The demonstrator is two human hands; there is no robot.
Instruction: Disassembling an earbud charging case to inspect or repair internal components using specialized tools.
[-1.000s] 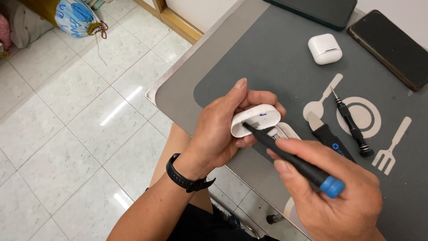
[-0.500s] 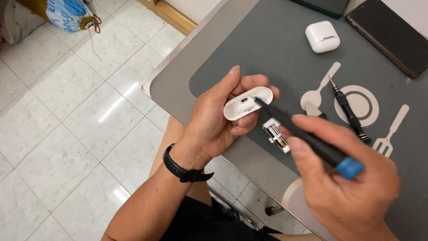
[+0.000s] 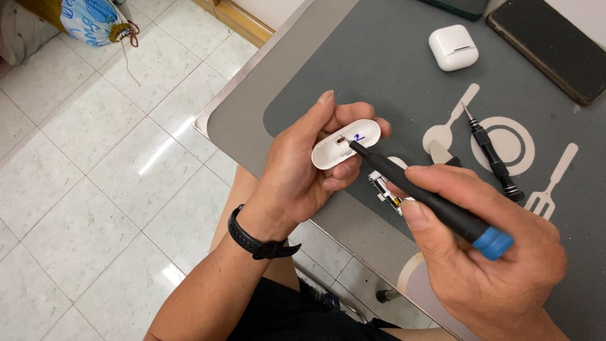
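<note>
Two hands work together: the left hand [image 3: 303, 170] grips a white case [image 3: 346, 143], the right hand [image 3: 499, 252] holds a screwdriver [image 3: 423, 196]. Its tip sits in the case's small opening, so this looks like prying or unscrewing. Next probably needs steady, gentle pressure.

A white earbud case [image 3: 453, 47], a dark phone [image 3: 548, 47] and a spare screwdriver [image 3: 491, 153] lie on the grey mat [image 3: 379, 57].

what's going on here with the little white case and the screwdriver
A person sits at a table covered by a grey mat. The left hand holds a small white case shell, and the right hand holds a black screwdriver with a blue cap, its tip at the slot in the shell. A small loose part lies on the mat below. A second white case, another screwdriver and a dark phone lie further back.
</note>
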